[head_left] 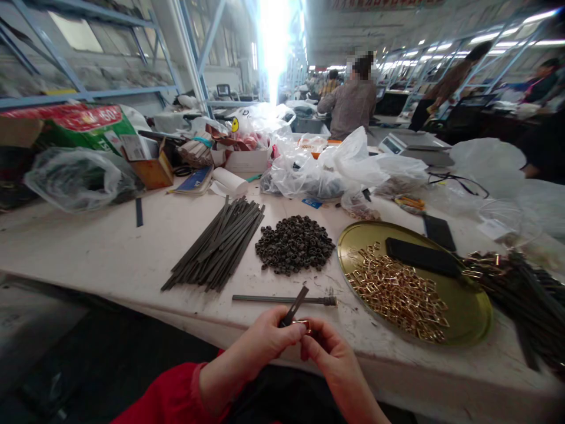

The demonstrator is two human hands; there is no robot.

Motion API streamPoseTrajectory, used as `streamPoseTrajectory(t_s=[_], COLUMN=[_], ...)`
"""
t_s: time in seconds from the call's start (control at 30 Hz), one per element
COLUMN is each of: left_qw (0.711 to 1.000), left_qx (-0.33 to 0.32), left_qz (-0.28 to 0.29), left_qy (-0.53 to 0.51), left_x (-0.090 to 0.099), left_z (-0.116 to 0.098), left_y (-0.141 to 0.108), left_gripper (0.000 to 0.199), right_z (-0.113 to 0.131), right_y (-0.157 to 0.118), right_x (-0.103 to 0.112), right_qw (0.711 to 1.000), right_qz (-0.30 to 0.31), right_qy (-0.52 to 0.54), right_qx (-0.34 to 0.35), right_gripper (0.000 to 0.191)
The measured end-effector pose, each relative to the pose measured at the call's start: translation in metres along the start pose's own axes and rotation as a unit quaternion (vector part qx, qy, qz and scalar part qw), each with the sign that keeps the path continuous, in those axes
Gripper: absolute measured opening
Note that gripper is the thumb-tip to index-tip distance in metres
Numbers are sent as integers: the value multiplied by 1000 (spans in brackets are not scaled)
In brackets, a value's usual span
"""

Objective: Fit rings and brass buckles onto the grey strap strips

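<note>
My left hand [271, 334] is closed on a dark strap [296, 304], whose end sticks up past the fingers and shows a slot. A small gold buckle [308, 324] sits between the two hands, pinched in the fingers of my right hand [329, 347]. Just beyond them, a long dark strip [273, 299] lies flat, with small dark pieces around its right end. Farther back are a pile of dark straps [218, 244] and a heap of small dark loops [295, 244]. To the right, loose gold buckles [399, 291] lie on a round gold tray [474, 318].
A black bar-shaped object [421, 257] rests on the tray, and a black phone-like object [439, 232] lies behind it. Dark straps with gold buckles [529, 300] are heaped at the right edge. Plastic bags [326, 168] and boxes line the table's back. Co-workers [353, 103] are farther off.
</note>
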State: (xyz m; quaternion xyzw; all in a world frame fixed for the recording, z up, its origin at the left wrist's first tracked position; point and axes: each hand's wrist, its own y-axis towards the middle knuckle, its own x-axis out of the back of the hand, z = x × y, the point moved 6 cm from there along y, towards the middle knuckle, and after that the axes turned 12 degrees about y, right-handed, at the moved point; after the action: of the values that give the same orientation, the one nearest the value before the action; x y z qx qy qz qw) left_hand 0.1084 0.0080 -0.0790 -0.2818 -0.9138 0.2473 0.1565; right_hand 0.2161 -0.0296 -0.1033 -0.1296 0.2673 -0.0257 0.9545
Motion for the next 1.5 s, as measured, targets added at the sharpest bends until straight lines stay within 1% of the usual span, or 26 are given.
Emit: streamPoseTrajectory(t_s=[0.1, 0.23, 0.3, 0.4, 0.47, 0.53, 0.6, 0.7, 0.83, 0.9, 1.1, 1.23, 1.37, 1.5], left_qw=[1000, 996, 994, 989, 985, 983, 982, 981, 981, 978, 968, 959, 959, 955], left_qx=[-20, -80, -104, -120, -121, -123, -127, -128, -136, -142, -128, -118, -115, -106], left_qz=[-8, 5, -8, -40, -55, -58, -64, -89, -83, -86, -128, -155, -156, -156], left_qy=[22, 38, 42, 79, 108, 124, 124, 111, 114, 126, 173, 207, 207, 227], left_x=[-3, -9, -8, -5, -3, -3, -2, 1, -1, -2, -3, -5, -5, -5], left_z=[-2, -9, -11, -10, -9, -8, -8, -9, -7, -6, 0, 4, 6, 7], left_y=[-2, -6, -8, -11, -12, -15, -18, -22, -27, -28, -29, -28, -26, -23], left_gripper=[26, 21, 20, 21, 21, 20, 18, 14, 14, 17, 19, 21, 19, 20], right_z=[1, 2, 4, 5, 6, 7, 8, 8, 8, 7, 8, 5, 2, -2], right_y=[2, 0, -2, -4, -5, -4, -5, -8, -11, -12, -15, -15, -14, -11], right_x=[5, 3, 1, 0, 0, -2, -3, -8, -13, -14, -18, -15, -9, -6], right_qw=[1000, 999, 999, 999, 999, 999, 999, 999, 1000, 999, 999, 998, 996, 996], right_qz=[-23, -11, -14, -39, -47, -41, -37, -29, -16, -22, -36, -57, -83, -86], right_qy=[7, 30, 30, 20, 10, 3, 0, 2, 17, 20, 30, 30, 29, 23], right_qx=[-12, -34, -34, -22, -6, 11, 14, 12, 22, 14, 7, 1, 12, 19], right_gripper=[30, 26, 25, 30, 34, 34, 34, 33, 30, 32, 33, 33, 39, 37])
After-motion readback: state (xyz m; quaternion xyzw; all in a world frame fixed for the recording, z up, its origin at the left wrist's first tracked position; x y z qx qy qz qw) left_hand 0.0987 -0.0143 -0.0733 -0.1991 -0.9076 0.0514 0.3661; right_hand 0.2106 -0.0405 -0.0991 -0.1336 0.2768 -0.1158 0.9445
